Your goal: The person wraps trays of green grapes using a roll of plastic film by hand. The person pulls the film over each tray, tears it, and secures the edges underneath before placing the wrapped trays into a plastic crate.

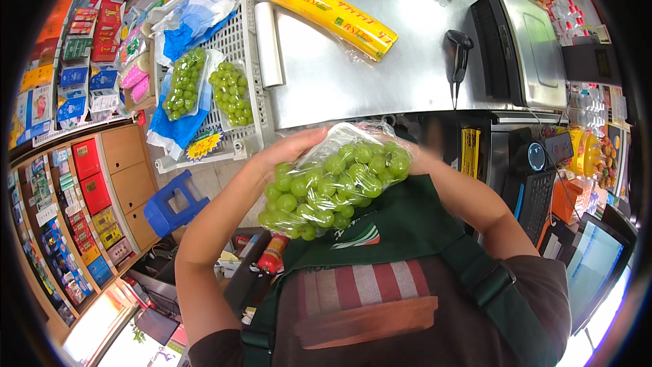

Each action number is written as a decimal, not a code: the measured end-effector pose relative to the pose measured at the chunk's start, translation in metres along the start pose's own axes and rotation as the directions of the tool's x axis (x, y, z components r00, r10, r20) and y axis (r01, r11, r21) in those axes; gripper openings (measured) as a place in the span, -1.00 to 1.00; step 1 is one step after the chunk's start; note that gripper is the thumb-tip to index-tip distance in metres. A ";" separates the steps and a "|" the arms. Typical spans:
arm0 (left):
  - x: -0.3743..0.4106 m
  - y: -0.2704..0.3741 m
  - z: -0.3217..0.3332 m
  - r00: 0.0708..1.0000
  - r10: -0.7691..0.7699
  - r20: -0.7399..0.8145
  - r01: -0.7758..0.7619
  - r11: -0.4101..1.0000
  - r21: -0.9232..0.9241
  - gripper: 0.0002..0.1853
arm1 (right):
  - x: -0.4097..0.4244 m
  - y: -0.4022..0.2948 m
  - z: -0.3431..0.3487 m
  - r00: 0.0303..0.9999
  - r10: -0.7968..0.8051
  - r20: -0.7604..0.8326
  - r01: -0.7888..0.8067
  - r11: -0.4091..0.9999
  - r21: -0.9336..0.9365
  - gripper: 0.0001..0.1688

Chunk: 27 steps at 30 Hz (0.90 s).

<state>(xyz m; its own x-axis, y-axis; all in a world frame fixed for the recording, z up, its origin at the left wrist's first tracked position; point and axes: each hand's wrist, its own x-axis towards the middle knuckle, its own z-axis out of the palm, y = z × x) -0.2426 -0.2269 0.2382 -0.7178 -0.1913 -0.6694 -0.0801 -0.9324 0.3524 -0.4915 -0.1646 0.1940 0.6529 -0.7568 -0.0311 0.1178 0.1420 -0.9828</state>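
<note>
Close to my green apron, a bunch of green grapes [326, 183] on a white tray, covered in clear plastic film, is held between my two hands. My left hand [298, 143] grips the tray's side at the picture's left, its fingers partly hidden behind the pack. At the other side my right hand [416, 158] holds the pack, mostly covered by film and grapes. Beyond, a yellow cling-film box [331, 16] lies on the steel counter [423, 0], with a white roll [268, 43] left of it. Two wrapped grape packs, one of them here [232, 94], lie in a white plastic crate.
The white crate's slatted rim [260, 107] also bears blue and white wrapping [178, 35] and a yellow price sign. A black barcode scanner [460, 56] and a steel-topped device [532, 51] stand on the counter's right. A blue plastic stool [170, 206] is at left.
</note>
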 end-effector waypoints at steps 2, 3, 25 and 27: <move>0.004 -0.002 0.000 0.999 -0.030 0.042 0.033 0.997 -0.063 -0.45 | 0.003 0.001 -0.012 0.816 0.578 -0.009 -0.440 0.632 0.638 -0.56; 0.005 -0.005 -0.001 0.997 -0.037 0.068 0.045 0.992 -0.120 -0.42 | -0.005 -0.010 -0.025 0.773 0.606 -0.184 -0.489 0.756 0.435 -0.63; -0.003 -0.001 0.010 0.990 0.000 0.144 0.002 1.000 -0.015 -0.40 | 0.004 -0.120 -0.026 0.925 0.205 -0.320 -0.352 0.780 -0.518 -0.76; -0.003 -0.001 0.012 0.991 0.001 0.131 -0.003 1.000 0.012 -0.40 | 0.003 -0.113 -0.027 0.907 0.233 -0.349 -0.371 0.834 -0.407 -0.78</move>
<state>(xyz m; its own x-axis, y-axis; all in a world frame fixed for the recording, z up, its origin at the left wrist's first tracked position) -0.2490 -0.2220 0.2479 -0.8021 -0.1508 -0.5779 -0.0864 -0.9281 0.3621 -0.5234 -0.2003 0.3002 0.3586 -0.8765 -0.3211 -0.4488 0.1397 -0.8826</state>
